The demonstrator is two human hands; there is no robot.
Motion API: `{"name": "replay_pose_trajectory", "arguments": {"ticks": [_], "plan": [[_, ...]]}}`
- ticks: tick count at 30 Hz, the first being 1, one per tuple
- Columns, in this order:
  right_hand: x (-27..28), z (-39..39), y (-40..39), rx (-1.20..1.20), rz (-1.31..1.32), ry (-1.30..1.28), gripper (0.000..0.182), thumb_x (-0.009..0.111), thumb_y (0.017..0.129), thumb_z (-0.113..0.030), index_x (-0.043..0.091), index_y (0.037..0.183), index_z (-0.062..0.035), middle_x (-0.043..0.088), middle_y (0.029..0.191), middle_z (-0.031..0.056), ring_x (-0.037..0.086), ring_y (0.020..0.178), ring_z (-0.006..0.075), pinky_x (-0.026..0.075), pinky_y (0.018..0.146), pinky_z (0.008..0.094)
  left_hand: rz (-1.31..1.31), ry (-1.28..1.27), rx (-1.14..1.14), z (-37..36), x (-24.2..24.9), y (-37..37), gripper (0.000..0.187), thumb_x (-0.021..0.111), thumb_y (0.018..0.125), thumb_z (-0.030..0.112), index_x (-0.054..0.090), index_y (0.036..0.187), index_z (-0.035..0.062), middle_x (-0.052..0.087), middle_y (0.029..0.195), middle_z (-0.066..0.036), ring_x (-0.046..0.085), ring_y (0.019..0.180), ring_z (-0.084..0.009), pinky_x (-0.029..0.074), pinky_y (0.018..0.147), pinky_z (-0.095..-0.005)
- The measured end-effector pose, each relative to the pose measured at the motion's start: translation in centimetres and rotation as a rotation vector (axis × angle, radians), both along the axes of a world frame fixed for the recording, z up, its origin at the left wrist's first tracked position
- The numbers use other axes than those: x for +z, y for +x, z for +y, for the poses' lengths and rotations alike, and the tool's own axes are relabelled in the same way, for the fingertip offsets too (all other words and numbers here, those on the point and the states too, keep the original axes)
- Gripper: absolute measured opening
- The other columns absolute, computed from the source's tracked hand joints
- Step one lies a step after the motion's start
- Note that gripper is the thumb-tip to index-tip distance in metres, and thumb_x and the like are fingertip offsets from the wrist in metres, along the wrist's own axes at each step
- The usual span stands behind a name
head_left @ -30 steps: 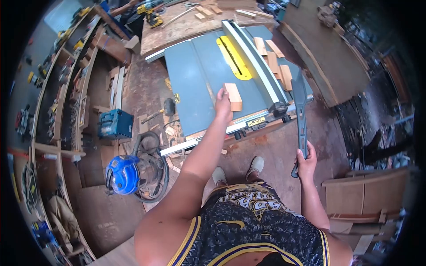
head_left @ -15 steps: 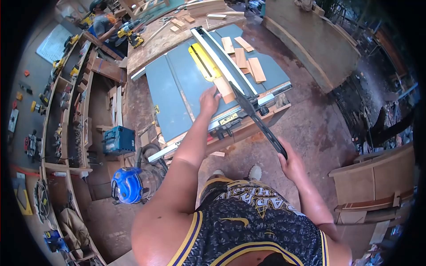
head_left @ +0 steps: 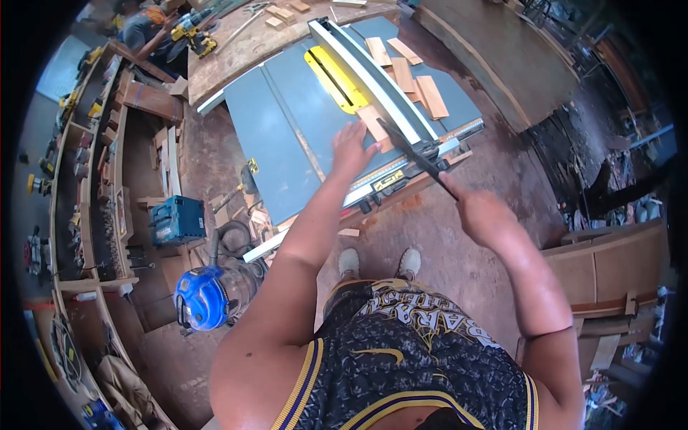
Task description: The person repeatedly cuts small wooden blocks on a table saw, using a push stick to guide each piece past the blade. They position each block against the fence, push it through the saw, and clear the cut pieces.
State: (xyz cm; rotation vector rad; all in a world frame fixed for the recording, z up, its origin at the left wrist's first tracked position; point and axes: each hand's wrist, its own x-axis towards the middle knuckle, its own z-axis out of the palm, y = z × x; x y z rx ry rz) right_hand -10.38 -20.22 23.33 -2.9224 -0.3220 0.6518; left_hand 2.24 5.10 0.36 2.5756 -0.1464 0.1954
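My right hand (head_left: 481, 215) grips a black push stick (head_left: 416, 154), whose front end meets a small wood board (head_left: 373, 123) lying along the fence (head_left: 383, 82). The board sits on the grey table saw (head_left: 269, 136), its far end close to the yellow throat plate (head_left: 334, 80). To the board's left, my left hand (head_left: 350, 149) is open over the saw top, fingers pointing forward and thumb out towards the board's edge. Several cut wood pieces (head_left: 432, 97) lie on the fence's other side.
A blue shop vacuum (head_left: 203, 297) and a teal tool case (head_left: 177, 220) stand on the floor at left. Shelves with tools (head_left: 89, 236) run along the left wall. A person (head_left: 140, 32) is at the far left, near a yellow drill (head_left: 197, 39). A large slab (head_left: 494, 57) is at right.
My right hand has moved forward with the push stick, which now lies lower towards the saw. My left hand has lifted its thumb outward beside the board. The camera view has shifted slightly.
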Motion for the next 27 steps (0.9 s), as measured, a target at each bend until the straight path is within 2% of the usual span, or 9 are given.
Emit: {"name": "replay_pose_trajectory", "arguments": {"ticks": [4, 11, 13, 16, 18, 21, 23, 25, 27], "plan": [[2.1, 3.0, 0.7, -0.031, 0.164, -0.150, 0.071, 0.044, 0.090, 0.000, 0.028, 0.153, -0.0278, 0.065, 0.105, 0.0269, 0.065, 0.099, 0.0399, 0.051, 0.089, 0.0490, -0.037, -0.037, -0.018, 0.3, -0.6, 0.6, 0.074, 0.068, 0.087, 0.041, 0.043, 0.142, -0.0014, 0.045, 0.148, -0.017, 0.034, 0.141, -0.0312, 0.019, 0.118, -0.0458], [1.2, 4.7, -0.4, -0.088, 0.095, -0.183, 0.064, 0.048, 0.093, -0.008, 0.034, 0.151, -0.0310, 0.066, 0.089, 0.0282, 0.066, 0.086, 0.0435, 0.050, 0.079, 0.0526, -0.051, -0.067, -0.020, 0.1, -1.0, 0.6, 0.073, 0.067, 0.088, 0.038, 0.040, 0.144, -0.0008, 0.042, 0.148, -0.017, 0.032, 0.142, -0.0305, 0.017, 0.119, -0.0469], [1.6, 5.1, -0.4, -0.083, 0.117, -0.217, 0.069, 0.046, 0.091, -0.004, 0.028, 0.152, -0.0313, 0.066, 0.096, 0.0269, 0.066, 0.090, 0.0413, 0.052, 0.081, 0.0509, -0.031, -0.066, -0.009, -0.2, -1.0, 0.6, 0.072, 0.066, 0.089, 0.036, 0.038, 0.145, -0.0001, 0.041, 0.149, -0.017, 0.032, 0.142, -0.0306, 0.018, 0.119, -0.0464], [1.4, 5.2, -0.4, -0.077, 0.143, -0.242, 0.073, 0.043, 0.090, 0.001, 0.025, 0.154, -0.0313, 0.066, 0.104, 0.0259, 0.067, 0.095, 0.0391, 0.053, 0.083, 0.0492, -0.136, -0.233, 0.027, -0.1, -0.7, -2.2, 0.060, 0.067, 0.087, 0.030, 0.048, 0.138, 0.0039, 0.048, 0.141, -0.018, 0.038, 0.137, -0.0328, 0.025, 0.115, -0.0467], [0.6, 4.5, -0.3, -0.065, 0.144, -0.235, 0.072, 0.041, 0.090, 0.001, 0.027, 0.153, -0.0308, 0.066, 0.106, 0.0262, 0.067, 0.095, 0.0391, 0.052, 0.083, 0.0492, -0.263, -0.279, -0.088, 0.0, 0.6, -8.1, 0.038, 0.067, 0.083, 0.021, 0.062, 0.118, 0.0048, 0.060, 0.120, -0.019, 0.055, 0.115, -0.0350, 0.040, 0.100, -0.0455], [-0.7, 3.2, -0.1, -0.066, 0.035, -0.104, 0.067, 0.046, 0.091, -0.003, 0.033, 0.151, -0.0299, 0.066, 0.099, 0.0280, 0.066, 0.091, 0.0411, 0.051, 0.081, 0.0487, -0.223, -0.428, -0.392, -1.2, -3.2, -16.5, 0.020, 0.066, 0.081, 0.015, 0.066, 0.098, 0.0043, 0.064, 0.097, -0.016, 0.060, 0.095, -0.0348, 0.047, 0.086, -0.0450], [-0.4, 3.0, 0.1, -0.043, 0.049, -0.098, 0.067, 0.046, 0.091, -0.003, 0.032, 0.151, -0.0290, 0.066, 0.097, 0.0277, 0.067, 0.089, 0.0405, 0.051, 0.080, 0.0481, -0.018, -0.525, -0.171, -1.9, -9.5, -19.5, 0.012, 0.064, 0.083, 0.012, 0.067, 0.093, 0.0066, 0.067, 0.091, -0.009, 0.063, 0.089, -0.0294, 0.049, 0.080, -0.0412], [-1.0, 2.3, 0.3, 0.023, 0.039, -0.116, 0.068, 0.045, 0.090, -0.002, 0.030, 0.153, -0.0262, 0.067, 0.090, 0.0264, 0.069, 0.074, 0.0364, 0.053, 0.070, 0.0456, 0.385, -1.072, 0.444, -1.8, -15.6, -18.6, 0.009, 0.063, 0.087, 0.013, 0.067, 0.094, 0.0110, 0.066, 0.092, -0.003, 0.064, 0.090, -0.0208, 0.049, 0.076, -0.0357], [-0.7, 2.2, 0.2, 0.003, 0.066, -0.076, 0.069, 0.044, 0.090, 0.000, 0.030, 0.153, -0.0251, 0.067, 0.088, 0.0265, 0.068, 0.068, 0.0344, 0.054, 0.066, 0.0447, 0.257, -1.456, 0.864, -1.1, -16.6, -16.8, 0.013, 0.058, 0.091, 0.016, 0.064, 0.102, 0.0150, 0.064, 0.092, 0.004, 0.057, 0.086, -0.0120, 0.043, 0.079, -0.0301]]}}
